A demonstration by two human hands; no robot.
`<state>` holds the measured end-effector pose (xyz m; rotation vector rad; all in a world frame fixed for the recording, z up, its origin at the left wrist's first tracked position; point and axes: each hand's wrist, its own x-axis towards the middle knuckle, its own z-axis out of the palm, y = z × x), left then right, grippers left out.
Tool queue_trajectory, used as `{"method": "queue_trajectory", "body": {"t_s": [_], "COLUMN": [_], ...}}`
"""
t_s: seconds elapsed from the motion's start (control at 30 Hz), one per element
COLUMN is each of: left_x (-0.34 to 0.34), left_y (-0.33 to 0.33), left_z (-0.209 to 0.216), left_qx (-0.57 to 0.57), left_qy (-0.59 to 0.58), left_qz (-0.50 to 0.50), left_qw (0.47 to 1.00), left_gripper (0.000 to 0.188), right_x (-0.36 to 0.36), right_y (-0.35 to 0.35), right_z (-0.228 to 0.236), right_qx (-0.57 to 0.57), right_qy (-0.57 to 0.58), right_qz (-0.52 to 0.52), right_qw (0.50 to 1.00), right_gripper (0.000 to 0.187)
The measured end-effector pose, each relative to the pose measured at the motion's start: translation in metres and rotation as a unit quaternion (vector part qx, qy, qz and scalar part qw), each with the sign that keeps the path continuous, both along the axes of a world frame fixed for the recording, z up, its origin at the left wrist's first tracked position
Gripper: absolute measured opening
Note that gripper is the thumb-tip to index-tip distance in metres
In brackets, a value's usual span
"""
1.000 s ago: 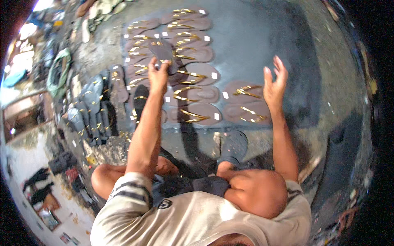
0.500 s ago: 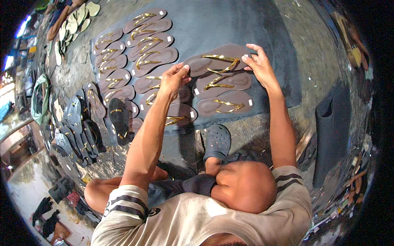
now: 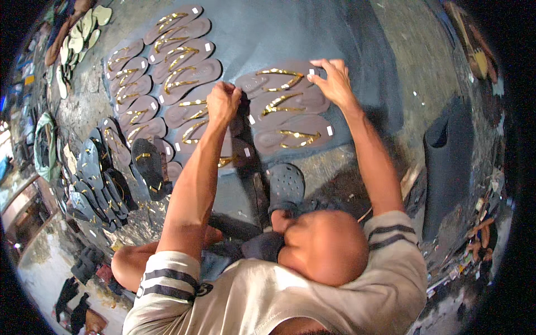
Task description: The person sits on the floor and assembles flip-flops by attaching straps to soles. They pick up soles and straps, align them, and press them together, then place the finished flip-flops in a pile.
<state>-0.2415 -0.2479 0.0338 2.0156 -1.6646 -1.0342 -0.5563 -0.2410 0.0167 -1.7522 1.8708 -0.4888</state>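
Note:
A brown flip-flop with shiny gold straps lies at the top of the nearest right-hand column on the dark mat. My right hand is at its heel, thumb and forefinger apart around the corner with a white sticker. Beside the toe end is my left hand, its fingers curled closed; whether it still touches the sole I cannot tell. Directly below lie a second flip-flop and a third flip-flop of the same kind, their edges close together.
More brown flip-flops fill columns to the left on the blue-grey mat. Black sandals are heaped beyond the mat's left edge, pale soles farther off. A dark rolled sheet lies at right. My clog is near the mat's front edge.
The top flip-flop now lies lower and flatter, close against the one below it. My left fingers have curled in at its toe; my right fingers have shifted around its heel. The whole view has shifted.

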Motion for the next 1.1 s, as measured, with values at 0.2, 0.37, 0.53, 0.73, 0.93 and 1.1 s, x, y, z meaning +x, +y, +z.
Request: {"method": "queue_trajectory", "body": {"t_s": [0.2,0.37,0.53,0.73,0.93,1.1], "left_x": [-0.031,-0.022,0.157,0.327,0.443,0.535], "left_y": [0.013,-0.002,0.024,0.099,0.071,0.188], "left_z": [0.03,0.033,0.089,0.081,0.136,0.11], "left_qx": [-0.042,-0.107,-0.294,0.111,0.133,0.17], "left_qy": [-0.129,-0.025,-0.27,-0.076,-0.109,-0.012], "left_qz": [-0.203,-0.214,0.05,0.039,0.097,0.197], "left_qw": [0.97,0.971,0.916,0.99,0.98,0.965], "left_gripper": [0.049,0.04,0.053,0.073,0.053,0.051], "right_x": [0.016,0.0,-0.009,0.02,0.03,0.068], "right_y": [-0.001,-0.014,-0.017,0.017,0.016,-0.01], "right_z": [0.016,0.029,0.067,0.031,0.062,0.079], "right_qx": [-0.098,-0.022,-0.11,-0.057,-0.04,-0.055], "right_qy": [0.023,0.062,-0.01,-0.234,-0.181,-0.154], "right_qz": [0.141,0.171,0.069,-0.053,-0.039,0.007], "right_qw": [0.985,0.983,0.991,0.969,0.982,0.987], "right_gripper": [0.04,0.035,0.036,0.043,0.041,0.04]}}
